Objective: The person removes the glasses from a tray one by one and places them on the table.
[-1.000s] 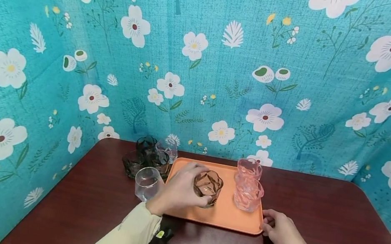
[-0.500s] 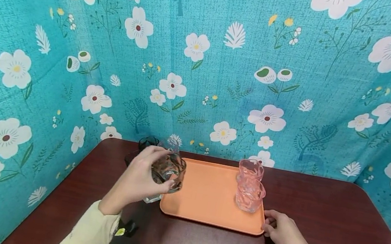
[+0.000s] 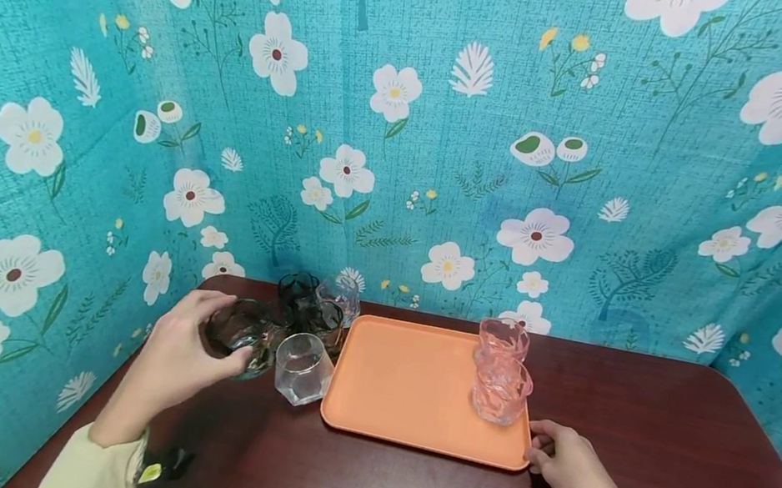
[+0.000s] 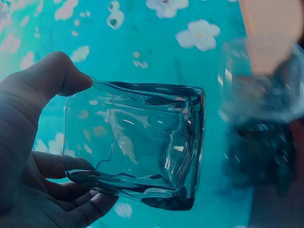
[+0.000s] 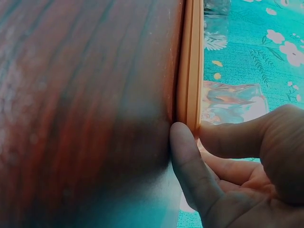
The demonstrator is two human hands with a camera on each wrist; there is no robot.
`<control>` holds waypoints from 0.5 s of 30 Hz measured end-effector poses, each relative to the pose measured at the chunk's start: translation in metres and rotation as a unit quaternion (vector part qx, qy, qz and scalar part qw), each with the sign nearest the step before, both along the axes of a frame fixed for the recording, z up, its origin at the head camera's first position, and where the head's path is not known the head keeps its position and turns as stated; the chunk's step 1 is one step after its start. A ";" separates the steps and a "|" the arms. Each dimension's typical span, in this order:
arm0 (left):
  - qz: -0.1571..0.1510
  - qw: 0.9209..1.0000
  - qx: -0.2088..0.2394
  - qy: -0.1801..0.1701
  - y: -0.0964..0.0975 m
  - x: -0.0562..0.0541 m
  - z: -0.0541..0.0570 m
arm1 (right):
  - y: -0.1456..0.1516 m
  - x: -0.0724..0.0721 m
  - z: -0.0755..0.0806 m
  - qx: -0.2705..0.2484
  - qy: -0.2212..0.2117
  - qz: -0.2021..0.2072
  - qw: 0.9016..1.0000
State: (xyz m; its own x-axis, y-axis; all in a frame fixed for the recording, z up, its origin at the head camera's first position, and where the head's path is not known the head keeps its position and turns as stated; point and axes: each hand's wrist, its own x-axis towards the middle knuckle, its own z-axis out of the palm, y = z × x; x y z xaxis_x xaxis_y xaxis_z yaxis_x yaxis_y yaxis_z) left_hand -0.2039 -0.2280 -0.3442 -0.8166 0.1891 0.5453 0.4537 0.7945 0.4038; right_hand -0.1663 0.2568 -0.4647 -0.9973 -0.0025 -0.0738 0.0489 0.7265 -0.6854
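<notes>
Handling the dark glass (image 3: 245, 334) likely required clearance from the clear tumbler (image 3: 302, 372); the left grip (image 3: 185, 344) pinched the dark glass, the right grip (image 3: 562, 458) the tray (image 3: 400, 389).

Pale yellow sleeves (image 3: 95, 468) are worn with a black wrist piece (image 3: 179, 464).

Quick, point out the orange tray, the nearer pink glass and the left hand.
Orange tray (image 3: 407, 390): head view, bare floor.
Nearer pink glass (image 3: 499, 397): head view, side wall.
Left hand (image 3: 182, 343): head view, back of hand.
</notes>
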 end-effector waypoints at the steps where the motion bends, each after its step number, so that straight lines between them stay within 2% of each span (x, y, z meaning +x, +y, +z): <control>1: 0.005 1.000 0.000 -0.006 -0.005 0.000 -0.003 | 0.000 0.000 0.000 -0.001 0.000 0.000 1.000; 3: 0.015 1.000 -0.001 -0.019 -0.014 0.001 -0.009 | 0.000 0.000 0.000 -0.003 0.000 -0.002 1.000; 7: 0.034 0.998 -0.011 -0.058 -0.026 -0.003 -0.031 | 0.001 0.001 -0.001 -0.006 0.002 -0.002 1.000; 12: 0.053 0.993 -0.018 -0.105 -0.032 -0.015 -0.060 | 0.000 0.001 0.000 -0.004 0.004 -0.001 1.000; 15: 0.054 0.991 -0.017 -0.117 -0.031 -0.022 -0.075 | 0.000 0.001 0.000 -0.003 0.004 0.000 1.000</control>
